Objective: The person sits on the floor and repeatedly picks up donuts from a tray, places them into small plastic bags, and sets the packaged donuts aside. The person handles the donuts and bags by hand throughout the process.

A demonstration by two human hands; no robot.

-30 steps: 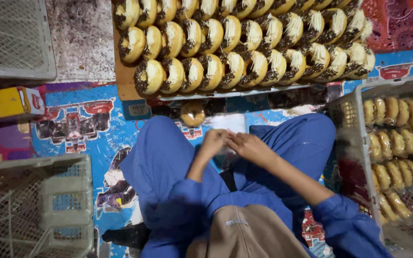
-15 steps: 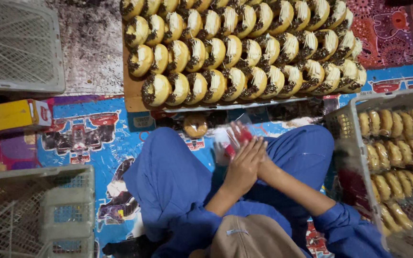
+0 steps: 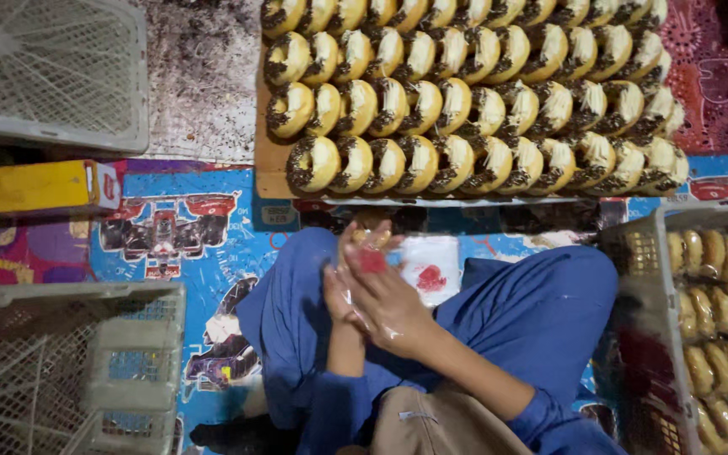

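I sit cross-legged in blue clothes. My left hand [image 3: 337, 291] and my right hand [image 3: 388, 307] are raised together over my lap, both gripping a small clear plastic wrapper [image 3: 370, 255] with a red mark. Just past the fingertips a single doughnut [image 3: 369, 226] lies on the mat, partly hidden by the wrapper. A flat pile of white wrappers with red print [image 3: 433, 268] rests by my right knee. Beyond it a wooden board [image 3: 268, 173] carries several rows of iced, sprinkled doughnuts [image 3: 465, 93].
A grey mesh crate [image 3: 69, 371] stands at my left, another upturned crate [image 3: 52, 72] at the far left. A crate of wrapped doughnuts [image 3: 718, 320] is at my right. A yellow box [image 3: 35, 187] lies on the printed mat [image 3: 187, 236].
My hands rose from my lap and moved forward toward the board, bringing the red-marked wrapper up with them. The view shifted closer to the doughnut rows.
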